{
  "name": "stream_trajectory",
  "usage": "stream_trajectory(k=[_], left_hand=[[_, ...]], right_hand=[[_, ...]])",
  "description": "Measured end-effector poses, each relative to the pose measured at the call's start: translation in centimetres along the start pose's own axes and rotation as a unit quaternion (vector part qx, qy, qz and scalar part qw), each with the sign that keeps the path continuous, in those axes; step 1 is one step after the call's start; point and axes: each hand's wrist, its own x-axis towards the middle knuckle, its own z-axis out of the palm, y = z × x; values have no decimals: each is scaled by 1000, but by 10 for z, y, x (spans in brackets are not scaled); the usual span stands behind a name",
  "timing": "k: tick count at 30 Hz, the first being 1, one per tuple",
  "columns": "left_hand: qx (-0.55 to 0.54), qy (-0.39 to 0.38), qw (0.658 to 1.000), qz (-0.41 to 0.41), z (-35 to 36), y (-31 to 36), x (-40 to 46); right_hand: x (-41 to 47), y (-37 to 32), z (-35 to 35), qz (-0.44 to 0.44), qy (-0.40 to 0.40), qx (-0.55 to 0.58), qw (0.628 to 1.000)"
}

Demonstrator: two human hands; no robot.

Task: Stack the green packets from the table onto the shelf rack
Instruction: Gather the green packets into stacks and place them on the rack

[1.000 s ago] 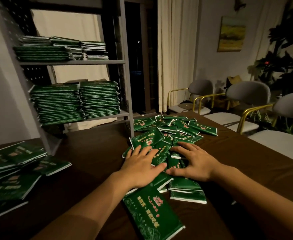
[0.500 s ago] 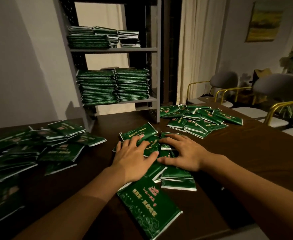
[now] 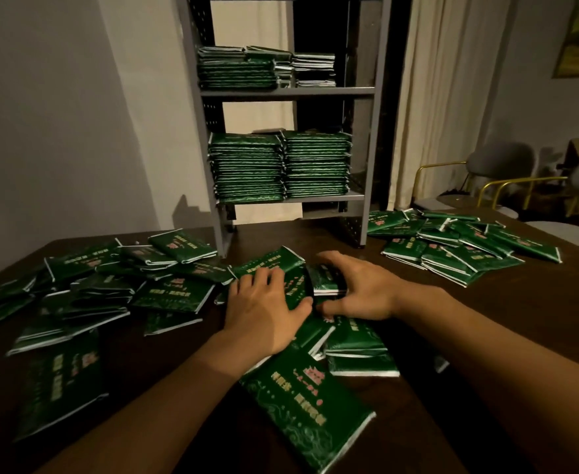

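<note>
Green packets lie in a small pile (image 3: 349, 340) on the dark table (image 3: 165, 364), right in front of me. My left hand (image 3: 264, 309) lies flat on top of this pile, fingers spread. My right hand (image 3: 360, 292) curls its fingers and thumb around a few packets (image 3: 325, 280) at the pile's far side. One large packet (image 3: 301, 401) lies nearest me. The grey shelf rack (image 3: 370, 131) stands at the table's back, with two tall stacks (image 3: 281, 169) on its lower shelf and lower stacks (image 3: 247, 68) on the upper one.
A wide scatter of packets (image 3: 110, 289) covers the table's left side. Another heap (image 3: 459, 244) lies at the right, beside the rack's leg. Chairs with gold frames (image 3: 493, 179) stand past the table's right edge. A pale curtain (image 3: 445, 97) hangs behind.
The view has swung left, bringing the rack to the centre. My right hand went from lying flat on the pile to curling around a few packets. My left hand stays flat.
</note>
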Motion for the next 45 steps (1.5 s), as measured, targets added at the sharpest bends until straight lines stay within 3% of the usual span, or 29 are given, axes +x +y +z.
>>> stream_trajectory(k=[3, 6, 11, 16, 24, 27, 30, 33, 35, 37, 40, 43, 45], left_hand=[[-193, 49, 980, -9, 2, -6, 6], [-385, 78, 919, -39, -2, -13, 12], [-510, 103, 846, -116, -2, -28, 23], [-504, 96, 852, -104, -2, -27, 23], [-449, 85, 888, -59, 0, -29, 17], [-334, 132, 931, 65, -12, -28, 8], [-211, 174, 944, 186, -16, -27, 5], [-258, 203, 930, 166, -13, -23, 4], [-324, 219, 913, 114, -17, -25, 6], [-447, 166, 878, 40, -25, -30, 9], [-603, 52, 796, -19, -31, -30, 9], [-652, 10, 758, -31, -28, -24, 7], [-648, 20, 760, -33, -27, -23, 8]], right_hand=[[11, 0, 4, 7, 37, 34, 999], [14, 4, 16, -24, 62, 24, 998], [16, 0, 10, -86, 65, -88, 990], [17, -9, 16, -127, 57, -137, 981], [-1, -13, 6, -193, 146, -112, 964], [-5, -12, 3, -227, 211, -160, 937], [-3, -17, 6, -257, 259, -190, 912], [-6, -29, 10, -266, 262, -34, 927], [-5, -29, 8, -208, 272, 117, 932], [-3, -21, 4, -116, 264, 238, 928], [-1, -13, 2, -28, 177, 426, 887], [-1, -13, 5, -21, 182, 459, 870], [-1, -15, 5, -17, 188, 487, 853]])
